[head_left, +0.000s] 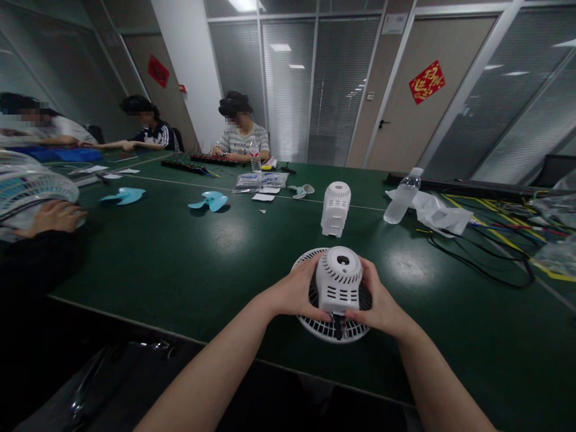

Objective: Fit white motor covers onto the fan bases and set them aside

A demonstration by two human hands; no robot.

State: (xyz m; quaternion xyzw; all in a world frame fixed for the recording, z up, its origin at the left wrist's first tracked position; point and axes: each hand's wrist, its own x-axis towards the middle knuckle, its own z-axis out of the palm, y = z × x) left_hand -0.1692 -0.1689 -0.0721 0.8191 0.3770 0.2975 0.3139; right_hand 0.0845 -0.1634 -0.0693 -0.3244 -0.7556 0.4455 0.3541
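A white fan motor housing (339, 281) with vent slots sits over a round white fan grille (310, 324), which lies on the table close to me. My left hand (300, 288) wraps the housing's left side, its thumb at the lower edge. From the right, my right hand (380, 299) grips the same housing, thumb also low. Between the two thumbs a dark part (337, 327) with thin wires shows below the housing. Just beyond stands a second white slotted housing (336, 209), apart from both hands.
Blue fan blades (209, 201) and a pale fan blade (301, 191) lie farther back on the green table (270, 240). A bottle (404, 196), white plastic bag (443, 212) and black cables (483, 258) are at right. A co-worker's hand (56, 217) touches a fan at left.
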